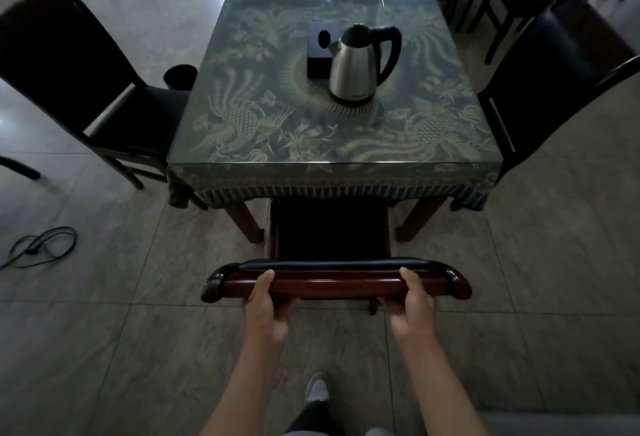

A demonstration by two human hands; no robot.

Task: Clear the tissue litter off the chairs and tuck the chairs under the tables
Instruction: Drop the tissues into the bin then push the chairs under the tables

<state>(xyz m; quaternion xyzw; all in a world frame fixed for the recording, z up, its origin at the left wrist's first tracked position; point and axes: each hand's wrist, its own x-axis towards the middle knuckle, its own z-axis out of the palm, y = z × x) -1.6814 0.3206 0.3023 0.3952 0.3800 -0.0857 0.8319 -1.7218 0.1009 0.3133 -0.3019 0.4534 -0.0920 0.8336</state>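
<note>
While the left hand (265, 300) and right hand (414, 300) are gripping the chair (336, 281) top rail, its seat is sitting partly under the table's (332, 158) near edge, likely needing a straight push between the legs.

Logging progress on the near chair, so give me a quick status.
Left hand and right hand both grip the chair top rail. Seat partly under the table. No tissue visible on it. Path clear.

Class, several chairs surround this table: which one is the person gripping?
The near chair: left hand and right hand clasp its top rail. The side chairs stand untouched.
</note>
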